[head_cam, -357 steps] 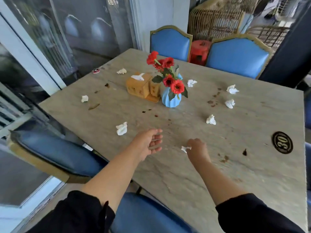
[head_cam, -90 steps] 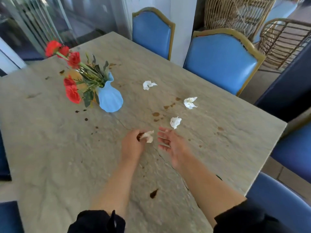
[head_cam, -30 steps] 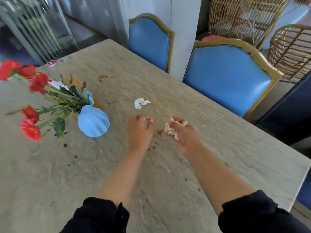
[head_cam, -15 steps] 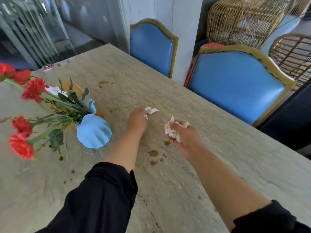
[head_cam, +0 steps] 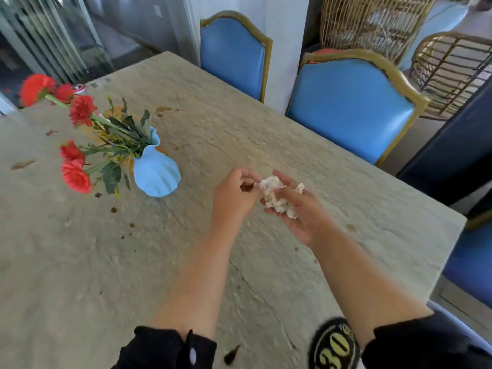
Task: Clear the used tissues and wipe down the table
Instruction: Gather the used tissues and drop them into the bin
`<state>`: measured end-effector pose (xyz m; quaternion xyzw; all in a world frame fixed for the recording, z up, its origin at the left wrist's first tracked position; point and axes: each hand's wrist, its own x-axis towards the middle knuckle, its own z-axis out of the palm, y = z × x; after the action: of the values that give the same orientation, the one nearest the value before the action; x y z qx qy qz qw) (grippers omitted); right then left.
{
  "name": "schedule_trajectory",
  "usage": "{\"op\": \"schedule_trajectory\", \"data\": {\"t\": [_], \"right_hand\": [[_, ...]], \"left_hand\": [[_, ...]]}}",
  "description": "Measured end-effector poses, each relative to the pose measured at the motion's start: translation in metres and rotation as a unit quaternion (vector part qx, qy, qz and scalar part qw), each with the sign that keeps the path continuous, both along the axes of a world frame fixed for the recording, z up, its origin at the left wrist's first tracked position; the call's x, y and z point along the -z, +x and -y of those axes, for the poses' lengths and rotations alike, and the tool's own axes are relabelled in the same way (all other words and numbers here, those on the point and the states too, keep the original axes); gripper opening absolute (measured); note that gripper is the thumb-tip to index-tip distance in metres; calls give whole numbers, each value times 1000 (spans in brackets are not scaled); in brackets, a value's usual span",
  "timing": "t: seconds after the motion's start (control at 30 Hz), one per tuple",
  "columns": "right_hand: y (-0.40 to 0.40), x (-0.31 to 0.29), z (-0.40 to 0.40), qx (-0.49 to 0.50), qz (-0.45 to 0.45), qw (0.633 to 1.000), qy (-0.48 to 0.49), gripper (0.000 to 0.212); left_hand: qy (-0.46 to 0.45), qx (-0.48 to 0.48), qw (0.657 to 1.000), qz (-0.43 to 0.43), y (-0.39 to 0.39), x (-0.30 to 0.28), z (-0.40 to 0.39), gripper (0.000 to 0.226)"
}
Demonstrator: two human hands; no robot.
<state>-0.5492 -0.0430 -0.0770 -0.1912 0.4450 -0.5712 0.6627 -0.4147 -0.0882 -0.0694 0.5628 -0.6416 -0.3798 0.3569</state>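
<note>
At the near edge of the tabletop (head_cam: pixel 80 262) sits a black round "30" badge (head_cam: pixel 334 344). Above the middle, the right hand (head_cam: pixel 298 209) cups a wad of crumpled tissues (head_cam: pixel 275 194), fingers curled around it. The left hand (head_cam: pixel 234 194) pinches the wad's left edge with fingertips. Brown stains (head_cam: pixel 125 225) dot the surface. Toward the left edge stands a blue vase (head_cam: pixel 155 174) of red flowers (head_cam: pixel 76 175). Two blue chairs (head_cam: pixel 348 107) line the far edge.

Blue vase (head_cam: pixel 155 174) of red flowers (head_cam: pixel 76 177), two blue chairs (head_cam: pixel 348 107)

Black long sleeves (head_cam: pixel 165 347) pushed up both forearms, bare below, left cuff split, no rings visible.
</note>
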Motion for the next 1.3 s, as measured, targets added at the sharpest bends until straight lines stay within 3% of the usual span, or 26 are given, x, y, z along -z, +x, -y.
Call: {"op": "schedule_trajectory", "data": {"t": [0.1, 0.3, 0.47, 0.63, 0.93, 1.3], "right_hand": [[0, -7, -44, 20, -58, 998, 10, 19], [-14, -16, -135, 95, -77, 992, 43, 11], [-28, -24, -219, 96, -88, 990, 44, 9], [-44, -4, -305, 87, -114, 987, 66, 15], [-44, 115, -425, 42, -108, 964, 241, 9], [-11, 275, -441, 25, -53, 920, 387, 18]], "left_hand": [[16, 33, 999, 22, -7, -6, -43, 7], [48, 31, 998, -38, -17, -18, -140, 15], [111, -7, 987, -118, -24, -10, -237, 11], [130, 1, 985, -113, -41, 14, -327, 13], [210, -1, 977, -45, -44, 107, -449, 19], [380, 20, 923, 50, -17, 281, -463, 24]]}}
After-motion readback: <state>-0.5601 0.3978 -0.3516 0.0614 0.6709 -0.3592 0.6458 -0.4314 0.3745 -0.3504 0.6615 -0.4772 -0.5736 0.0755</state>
